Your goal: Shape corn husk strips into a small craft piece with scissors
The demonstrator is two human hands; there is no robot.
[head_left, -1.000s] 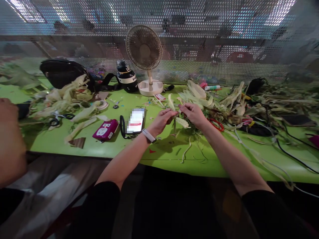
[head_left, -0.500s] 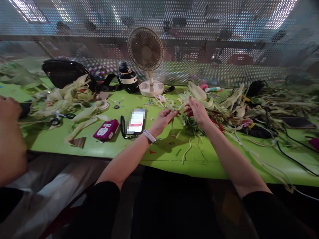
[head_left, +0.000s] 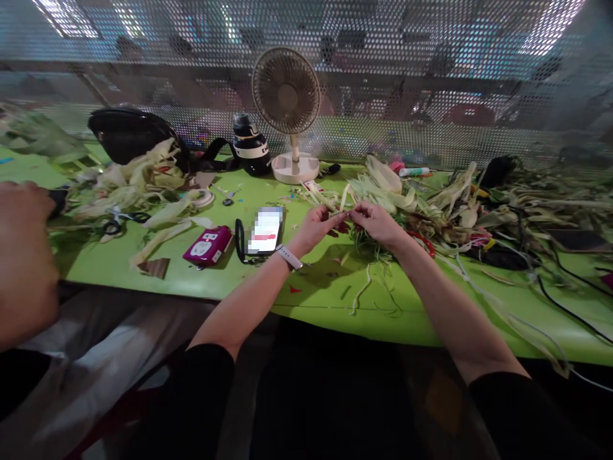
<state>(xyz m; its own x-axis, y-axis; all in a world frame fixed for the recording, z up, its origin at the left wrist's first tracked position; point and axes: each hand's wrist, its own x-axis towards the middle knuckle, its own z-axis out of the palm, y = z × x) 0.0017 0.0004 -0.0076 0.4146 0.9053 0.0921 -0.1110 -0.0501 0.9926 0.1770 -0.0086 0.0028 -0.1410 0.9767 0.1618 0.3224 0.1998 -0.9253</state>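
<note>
My left hand (head_left: 318, 227) and my right hand (head_left: 376, 220) meet fingertip to fingertip above the green table (head_left: 316, 291), both pinched on a thin pale husk strip (head_left: 338, 206) that rises to the left between them. Under and behind the hands lies a heap of pale corn husks (head_left: 383, 188) with green strands. A white watch (head_left: 288, 258) is on my left wrist. A phone (head_left: 265, 230) lies just left of my left hand.
A small white fan (head_left: 287, 96) stands at the back by the perforated screen. A pink device (head_left: 207, 245), scissors (head_left: 119, 223), a black bag (head_left: 127, 134) and more husks lie left. Cables (head_left: 560, 300) and husks cover the right. Another person's arm (head_left: 23, 262) is at far left.
My right hand has dropped back toward the left hand after lifting away; the fingertips now meet on the strip. The view shifted slightly right.
</note>
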